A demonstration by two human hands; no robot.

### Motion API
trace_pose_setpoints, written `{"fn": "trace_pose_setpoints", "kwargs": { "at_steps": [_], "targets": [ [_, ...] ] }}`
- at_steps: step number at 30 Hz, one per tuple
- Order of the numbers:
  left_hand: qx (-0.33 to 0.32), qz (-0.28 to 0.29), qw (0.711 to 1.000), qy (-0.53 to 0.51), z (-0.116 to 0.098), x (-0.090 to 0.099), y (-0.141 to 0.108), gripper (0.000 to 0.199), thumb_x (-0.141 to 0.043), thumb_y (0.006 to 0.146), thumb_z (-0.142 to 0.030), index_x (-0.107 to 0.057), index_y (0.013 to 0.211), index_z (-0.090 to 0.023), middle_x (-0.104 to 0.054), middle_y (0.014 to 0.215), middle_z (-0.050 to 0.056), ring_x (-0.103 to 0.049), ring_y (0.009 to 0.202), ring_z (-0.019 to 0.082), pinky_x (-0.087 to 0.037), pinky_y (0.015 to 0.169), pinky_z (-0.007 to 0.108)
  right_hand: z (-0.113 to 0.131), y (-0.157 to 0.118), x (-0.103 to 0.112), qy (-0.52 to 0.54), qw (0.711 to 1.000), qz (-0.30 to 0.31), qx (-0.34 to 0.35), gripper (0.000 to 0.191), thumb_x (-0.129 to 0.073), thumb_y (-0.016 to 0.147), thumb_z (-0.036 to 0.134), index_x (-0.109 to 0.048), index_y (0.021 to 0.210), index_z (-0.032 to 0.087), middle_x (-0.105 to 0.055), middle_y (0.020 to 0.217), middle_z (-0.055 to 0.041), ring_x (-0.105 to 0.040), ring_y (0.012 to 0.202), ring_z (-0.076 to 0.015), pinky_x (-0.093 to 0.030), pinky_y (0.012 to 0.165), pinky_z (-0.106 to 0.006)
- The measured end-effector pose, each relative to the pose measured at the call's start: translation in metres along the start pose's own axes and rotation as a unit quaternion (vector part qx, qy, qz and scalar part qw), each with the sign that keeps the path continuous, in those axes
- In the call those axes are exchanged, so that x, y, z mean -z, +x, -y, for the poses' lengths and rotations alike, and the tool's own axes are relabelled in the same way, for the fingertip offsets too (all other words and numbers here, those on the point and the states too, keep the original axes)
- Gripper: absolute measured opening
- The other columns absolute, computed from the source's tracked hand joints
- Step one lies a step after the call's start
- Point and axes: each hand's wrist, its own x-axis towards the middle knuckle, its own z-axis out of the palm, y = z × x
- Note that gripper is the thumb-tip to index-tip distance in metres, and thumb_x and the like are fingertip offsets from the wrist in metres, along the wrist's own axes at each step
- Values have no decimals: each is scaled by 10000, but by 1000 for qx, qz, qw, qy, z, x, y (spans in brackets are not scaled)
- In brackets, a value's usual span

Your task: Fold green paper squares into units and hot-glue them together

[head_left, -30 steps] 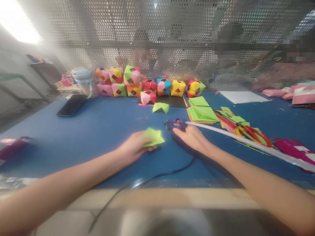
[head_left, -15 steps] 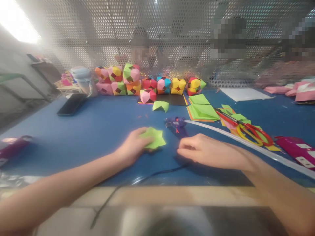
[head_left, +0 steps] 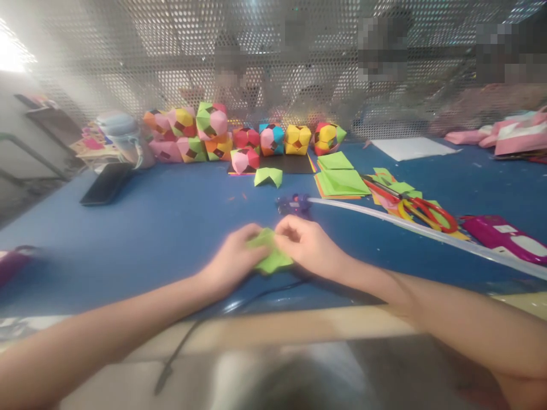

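A folded light green paper piece is held between my two hands, low over the blue table. My left hand grips its left side, thumb on top. My right hand has its fingers closed on the upper right part of the paper. Just beyond my right hand lies a purple glue gun with a long clear glue stick running out to the right. Another folded green piece sits farther back. The fingertips under the paper are hidden.
Colourful paper balls line the back beside a cup and phone. Green sheets, scissors and a magenta case lie to the right. A black cable hangs over the front edge.
My right hand has moved left from beside the glue gun and taken hold of the green paper. My left hand still holds it. The view has shifted slightly.
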Motion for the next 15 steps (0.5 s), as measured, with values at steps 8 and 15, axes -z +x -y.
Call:
{"fn": "trace_pose_setpoints", "kwargs": {
  "at_steps": [8, 15],
  "targets": [
    [-20, -32, 999, -22, 1, 4, 1, 170, -586, 733, -322, -609, 754, -155, -606, 687, 3, -514, 599, 118, -397, 566, 224, -6, 1, 1, 1, 1000, -2, -9, 118, -535, 761, 251, -489, 683, 176, -511, 609, 37, -454, 552, -85, -379, 519, -206],
    [-39, -42, 998, 30, 5, 7, 4, 130, -579, 736, -286, -591, 682, -168, -576, 627, -17, -491, 583, 110, -380, 553, 215, -10, 1, -2, 53, 998, 13, -13, 89, -539, 759, 261, -500, 755, 181, -544, 672, 27, -511, 609, -99, -429, 569, -223]
  ]
}}
